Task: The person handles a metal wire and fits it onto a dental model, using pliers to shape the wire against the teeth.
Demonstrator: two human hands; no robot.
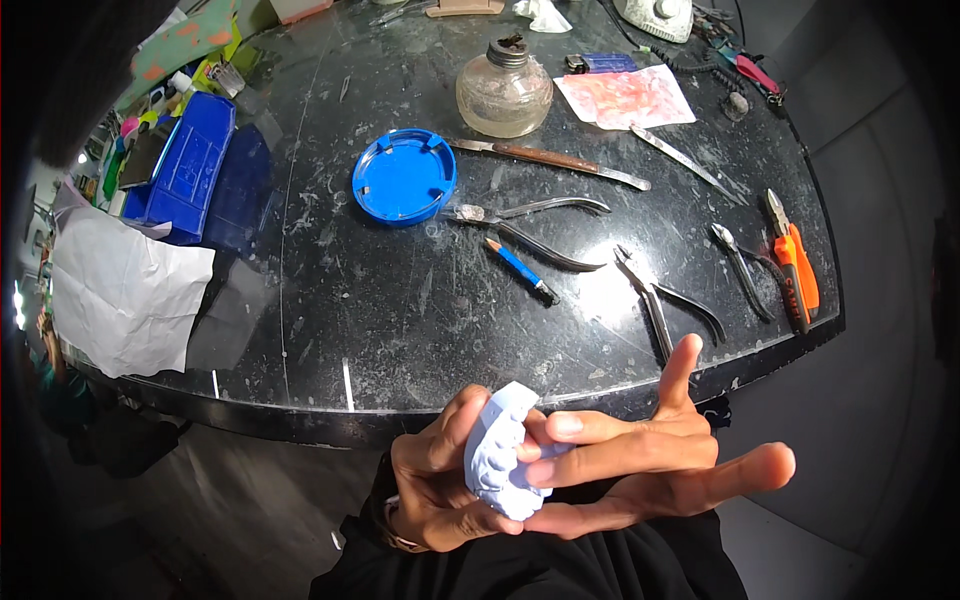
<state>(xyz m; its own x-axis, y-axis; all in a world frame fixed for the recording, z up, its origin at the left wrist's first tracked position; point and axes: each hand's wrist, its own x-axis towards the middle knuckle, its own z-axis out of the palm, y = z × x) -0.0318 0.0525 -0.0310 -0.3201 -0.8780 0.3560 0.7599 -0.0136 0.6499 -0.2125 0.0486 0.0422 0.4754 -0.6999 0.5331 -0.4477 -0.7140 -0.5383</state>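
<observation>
Close in front of me, below the table's front edge, a pale blue-white dental cast (492, 462) with a row of moulded teeth is held on its side. My left hand (430, 475) is closed round its left side and lower end. From the right, my right hand (640, 465) grips the cast, two fingertips resting against its inner side by the teeth. Other fingers on that side stick out, one upward and one to the right. The fingers hide the cast's right part, and whether anything small is between them cannot be made out.
On the black table (400, 320) lie pliers (530, 225), smaller pliers (650, 300), orange-handled pliers (790, 265), a blue pencil (520, 268), a wooden-handled knife (550, 158) and a blue round lid (405, 180). Farther back stands a glass spirit lamp (505, 95). White paper (130, 290) overhangs the left edge.
</observation>
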